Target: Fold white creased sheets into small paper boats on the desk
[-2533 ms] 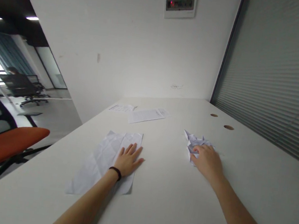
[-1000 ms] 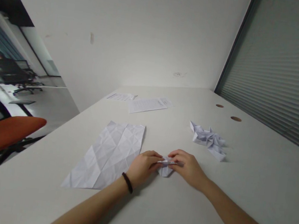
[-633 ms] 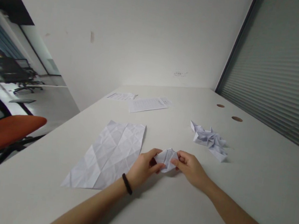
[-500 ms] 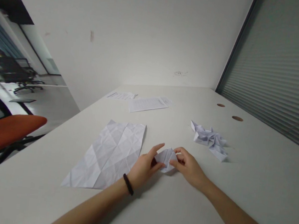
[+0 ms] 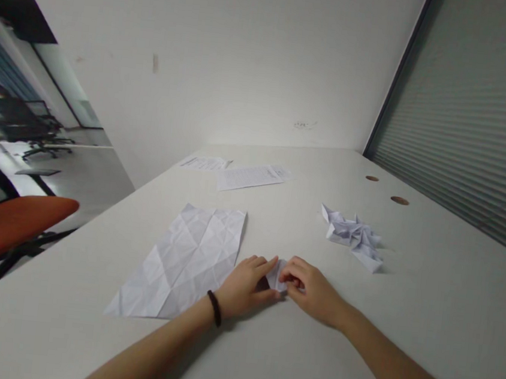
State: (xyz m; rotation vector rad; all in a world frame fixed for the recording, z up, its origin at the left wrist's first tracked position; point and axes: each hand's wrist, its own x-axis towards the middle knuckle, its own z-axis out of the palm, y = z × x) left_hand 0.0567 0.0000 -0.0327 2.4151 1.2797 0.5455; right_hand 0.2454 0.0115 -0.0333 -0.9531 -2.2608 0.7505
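A small piece of folded white paper (image 5: 276, 274) lies low on the white table, partly hidden by my fingers. My left hand (image 5: 249, 285) grips its left side, thumb and index finger to either side of it. From the right, my right hand (image 5: 304, 284) has curled fingers pressed on the paper. Left of my hands is a large creased white sheet (image 5: 192, 255), spread flat and covered in a grid of fold lines. Several folded paper pieces (image 5: 354, 233) sit clustered beyond my right hand.
Printed sheets (image 5: 252, 177) lie toward the back of the table (image 5: 305, 204). Two round holes (image 5: 399, 201) are near its right edge, beside a window with blinds (image 5: 476, 128). An orange chair (image 5: 19, 219) stands off the left edge; a person sits farther back.
Both hands have come lower and closer together, bringing the folded paper down against the table. My right fingers have curled over it and now cover more of it.
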